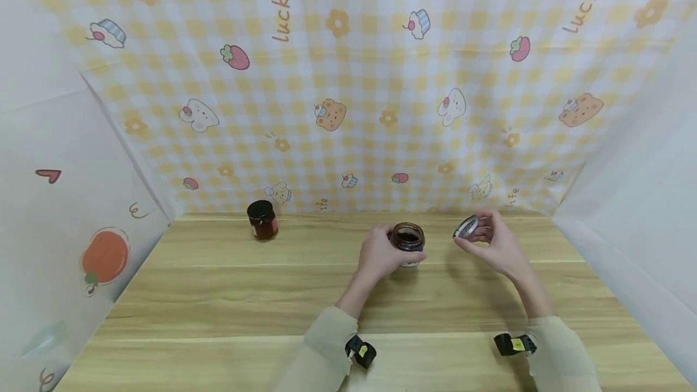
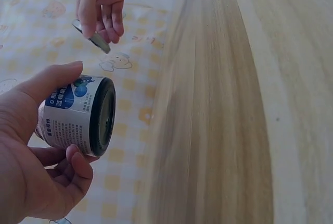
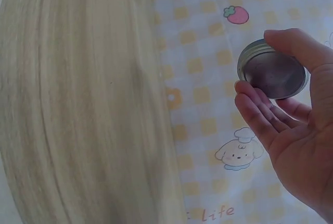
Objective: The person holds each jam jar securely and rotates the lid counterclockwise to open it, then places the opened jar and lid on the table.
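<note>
My left hand (image 1: 383,253) grips a glass jar of blueberry jam (image 1: 408,244) round its side, with the uncapped mouth upward and dark contents inside. In the left wrist view the jam jar (image 2: 73,113) shows a white and blue label, and its dark base is held off the wooden surface. To the right, my right hand (image 1: 498,247) pinches a round metal lid (image 1: 466,227) by its rim, apart from the jar. The lid (image 3: 274,73) has its stained inner face toward the right wrist camera.
A second jar (image 1: 262,220), reddish with a black lid, stands at the back left of the wooden table (image 1: 218,307). Behind the table hangs a yellow checked cloth (image 1: 370,77), and pale sheets (image 1: 49,138) close off both sides.
</note>
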### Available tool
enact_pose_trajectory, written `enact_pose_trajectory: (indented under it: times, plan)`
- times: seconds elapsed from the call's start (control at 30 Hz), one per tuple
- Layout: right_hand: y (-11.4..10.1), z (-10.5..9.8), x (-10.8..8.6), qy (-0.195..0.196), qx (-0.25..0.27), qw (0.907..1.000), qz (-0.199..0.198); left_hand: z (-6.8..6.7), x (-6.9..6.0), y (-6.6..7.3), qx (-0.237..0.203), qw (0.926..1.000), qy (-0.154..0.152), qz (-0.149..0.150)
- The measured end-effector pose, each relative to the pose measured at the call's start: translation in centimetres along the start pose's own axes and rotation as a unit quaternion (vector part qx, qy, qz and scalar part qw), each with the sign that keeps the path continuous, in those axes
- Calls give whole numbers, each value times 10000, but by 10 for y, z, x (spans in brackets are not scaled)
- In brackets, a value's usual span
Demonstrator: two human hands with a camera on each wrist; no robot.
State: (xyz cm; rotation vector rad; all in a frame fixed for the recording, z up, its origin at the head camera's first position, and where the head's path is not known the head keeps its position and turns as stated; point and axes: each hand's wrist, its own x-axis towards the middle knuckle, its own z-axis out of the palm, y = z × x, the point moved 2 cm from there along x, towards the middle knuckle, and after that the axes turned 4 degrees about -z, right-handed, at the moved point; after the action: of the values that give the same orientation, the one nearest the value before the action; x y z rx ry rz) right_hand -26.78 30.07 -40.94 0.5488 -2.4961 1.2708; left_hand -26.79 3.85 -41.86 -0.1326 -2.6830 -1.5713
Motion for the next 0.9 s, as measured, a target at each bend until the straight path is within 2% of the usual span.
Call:
enact_pose_trajectory:
  times: [0.13, 0.43, 0.6, 0.9]
  plan:
    - [6, 0, 1, -9, 112, 9999, 126, 5, 4, 2, 42, 10000, -11, -31]
    - [21, 0, 1, -307, -106, 9969, 717, 18, 12, 1, 214, 9996, -29, -158]
    - [32, -2, 2, -401, 51, 9939, 1023, 26, 16, 0, 342, 9992, 8, -215]
    - [46, -7, 1, -482, 94, 9907, 1272, 38, 21, 6, 427, 9988, -16, -227]
